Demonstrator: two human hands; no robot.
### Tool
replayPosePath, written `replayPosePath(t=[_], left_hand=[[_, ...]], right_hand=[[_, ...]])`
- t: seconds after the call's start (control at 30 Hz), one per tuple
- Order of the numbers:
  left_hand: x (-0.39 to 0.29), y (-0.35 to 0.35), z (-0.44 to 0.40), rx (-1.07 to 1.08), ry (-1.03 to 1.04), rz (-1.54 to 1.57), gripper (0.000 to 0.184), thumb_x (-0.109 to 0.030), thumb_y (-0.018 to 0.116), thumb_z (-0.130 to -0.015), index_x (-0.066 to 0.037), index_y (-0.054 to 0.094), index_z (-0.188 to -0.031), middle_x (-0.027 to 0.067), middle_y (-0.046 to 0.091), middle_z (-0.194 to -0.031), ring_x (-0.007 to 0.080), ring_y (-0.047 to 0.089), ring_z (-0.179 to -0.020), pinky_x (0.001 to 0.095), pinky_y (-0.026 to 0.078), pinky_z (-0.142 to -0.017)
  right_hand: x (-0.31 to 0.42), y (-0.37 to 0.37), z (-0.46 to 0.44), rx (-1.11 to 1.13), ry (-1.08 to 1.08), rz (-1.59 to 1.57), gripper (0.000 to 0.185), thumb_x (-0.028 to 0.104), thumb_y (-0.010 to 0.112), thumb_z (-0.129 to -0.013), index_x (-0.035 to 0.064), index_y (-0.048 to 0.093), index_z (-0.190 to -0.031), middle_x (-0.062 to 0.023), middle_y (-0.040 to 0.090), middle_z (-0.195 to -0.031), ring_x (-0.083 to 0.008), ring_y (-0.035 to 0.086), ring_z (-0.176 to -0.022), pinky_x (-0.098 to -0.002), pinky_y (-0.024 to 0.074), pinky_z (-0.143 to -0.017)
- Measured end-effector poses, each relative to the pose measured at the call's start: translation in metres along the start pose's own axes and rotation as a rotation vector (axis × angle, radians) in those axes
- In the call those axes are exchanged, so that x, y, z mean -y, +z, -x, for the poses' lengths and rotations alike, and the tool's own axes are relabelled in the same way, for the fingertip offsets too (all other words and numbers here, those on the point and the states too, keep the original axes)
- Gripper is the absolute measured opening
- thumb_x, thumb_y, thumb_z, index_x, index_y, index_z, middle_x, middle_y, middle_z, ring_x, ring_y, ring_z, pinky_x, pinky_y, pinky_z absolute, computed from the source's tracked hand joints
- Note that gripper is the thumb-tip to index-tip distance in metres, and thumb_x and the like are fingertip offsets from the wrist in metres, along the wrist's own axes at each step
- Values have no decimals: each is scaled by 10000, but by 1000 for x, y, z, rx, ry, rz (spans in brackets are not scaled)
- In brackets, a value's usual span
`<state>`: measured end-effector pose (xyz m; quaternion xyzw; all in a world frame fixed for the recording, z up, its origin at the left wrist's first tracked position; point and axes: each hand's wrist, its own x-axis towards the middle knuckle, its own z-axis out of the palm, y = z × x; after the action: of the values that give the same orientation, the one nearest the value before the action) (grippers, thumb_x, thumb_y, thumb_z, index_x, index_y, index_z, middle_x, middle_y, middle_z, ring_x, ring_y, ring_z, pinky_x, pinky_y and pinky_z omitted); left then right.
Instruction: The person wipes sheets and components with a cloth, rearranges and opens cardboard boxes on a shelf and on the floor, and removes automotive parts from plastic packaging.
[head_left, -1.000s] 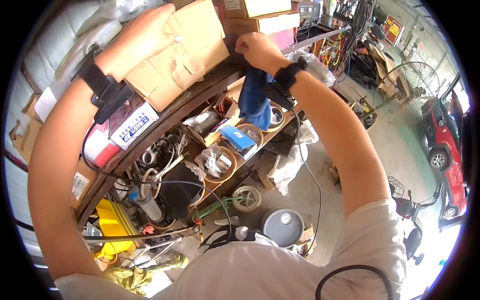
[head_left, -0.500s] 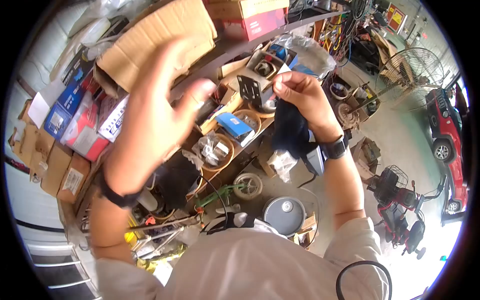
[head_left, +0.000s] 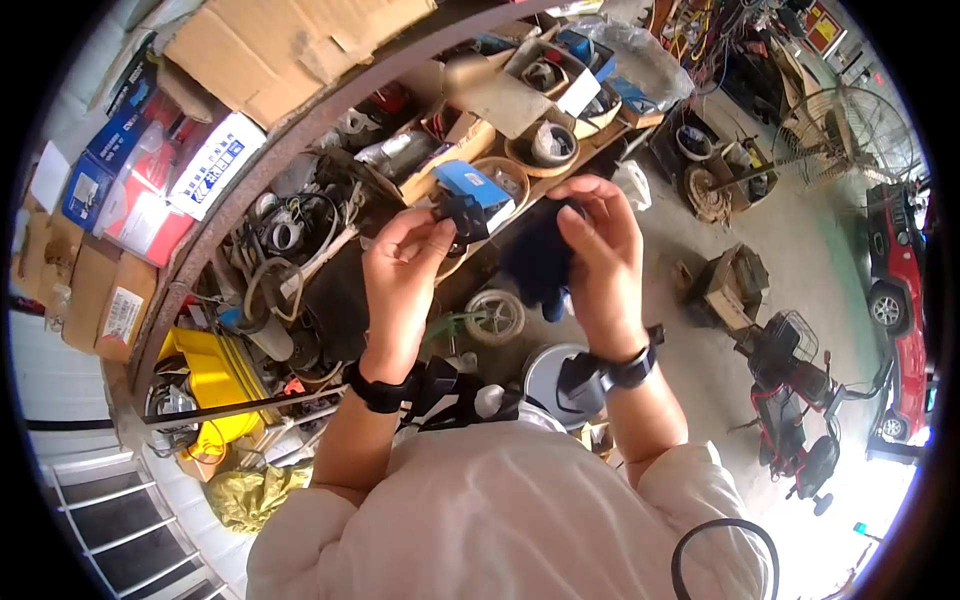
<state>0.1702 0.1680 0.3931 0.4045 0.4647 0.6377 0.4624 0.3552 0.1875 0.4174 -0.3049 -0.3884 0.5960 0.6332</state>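
My left hand (head_left: 405, 255) is closed, its thumb and fingers pinching a small black plate with cut-outs (head_left: 464, 222). My right hand (head_left: 607, 250) grips the top of a dark blue cloth, apparently a glove (head_left: 538, 258), which hangs down with finger-like ends and is blurred. The two hands face each other in front of my chest, apart. Behind the black plate a blue box (head_left: 474, 186) lies on the workbench, partly covered by it. Both wrists wear black bands.
Cardboard boxes (head_left: 290, 50) stand on the shelf at upper left. Cartons of parts (head_left: 545, 75) crowd the bench. Below are a wheel (head_left: 494, 317) and a grey round lid (head_left: 548, 375). A fan (head_left: 838, 135), an electric scooter (head_left: 790, 400) and a red car (head_left: 898, 300) are to the right.
My left hand has come down and right from its raised, open position. The black plate has passed from my right hand to my left; my right hand, slightly lower, still holds the dark cloth.
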Motion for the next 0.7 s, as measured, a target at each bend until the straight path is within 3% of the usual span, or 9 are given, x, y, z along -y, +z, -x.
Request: replayPosePath(t=[0.07, 0.13, 0.3, 0.4, 0.43, 0.53, 0.57, 0.67, 0.7], left_hand=[[26, -1, 10, -4, -58, -116, 186, -3, 657, -878, 38, 623, -1056, 62, 677, -923, 88, 622, -827, 206, 490, -755], [38, 3, 25, 57, -121, 11, 221, 62, 604, -863, 48, 616, -1083, 71, 676, -947, 105, 628, -855, 224, 494, -779], [51, 13, 38, 237, -339, 16, 256, 99, 558, -831, 66, 604, -1081, 88, 676, -950, 113, 630, -867, 243, 505, -792], [62, 10, 47, 260, -345, -163, 221, 67, 605, -832, 64, 610, -1053, 48, 662, -882, 74, 607, -770, 202, 490, -672], [69, 7, 49, 252, -392, -126, 219, 58, 624, -829, 59, 612, -1048, 41, 656, -869, 67, 597, -760, 195, 480, -667], [74, 1, 56, 232, -438, -65, 238, 33, 680, -818, 42, 616, -1047, 31, 650, -854, 57, 583, -744, 186, 465, -661], [70, -1, 59, 226, -435, -81, 240, 29, 684, -818, 39, 616, -1048, 31, 651, -856, 59, 586, -746, 188, 468, -667], [60, -19, 64, 201, -427, -34, 250, 20, 689, -828, 23, 616, -1067, 35, 654, -854, 86, 608, -753, 218, 498, -693], [57, -24, 63, 153, -411, 28, 256, 23, 689, -827, 23, 615, -1071, 36, 654, -854, 89, 609, -760, 222, 498, -699]], right_hand=[[-20, 7, 19, 71, -361, 217, 295, -47, 580, -855, -3, 506, -1137, -120, 566, -1107, -202, 552, -1026, -335, 446, -913], [-23, 1, 27, 329, -750, 855, 437, -2, 644, -765, -6, 535, -1188, -218, 522, -1210, -347, 544, -1013, -402, 436, -905], [-64, -38, 38, 316, -709, 1181, 573, 156, 671, -782, -25, 484, -1293, -242, 478, -1314, -321, 549, -998, -407, 441, -874], [-85, -45, 50, 120, -520, 937, 446, 127, 631, -826, -31, 520, -1228, -240, 540, -1166, -364, 561, -978, -407, 460, -837], [-84, -42, 52, 81, -372, 839, 318, 138, 581, -884, -29, 555, -1153, -212, 589, -967, -358, 586, -877, -371, 474, -743], [-92, -40, 56, -38, 68, 528, 216, 162, 533, -955, -27, 600, -1035, -146, 637, -870, -201, 587, -802, -334, 478, -764], [-96, -41, 54, -91, 66, 437, 276, 224, 501, -988, -26, 616, -971, -97, 650, -855, -123, 537, -805, -284, 462, -733], [-103, -71, 48, -91, 408, -493, 380, 383, 435, -1008, 53, 584, -1122, -90, 652, -985, -204, 619, -897, -334, 496, -845], [-101, -72, 45, -33, 354, -630, 393, 394, 424, -1007, 55, 545, -1164, -115, 643, -1071, -238, 622, -965, -370, 503, -892]])
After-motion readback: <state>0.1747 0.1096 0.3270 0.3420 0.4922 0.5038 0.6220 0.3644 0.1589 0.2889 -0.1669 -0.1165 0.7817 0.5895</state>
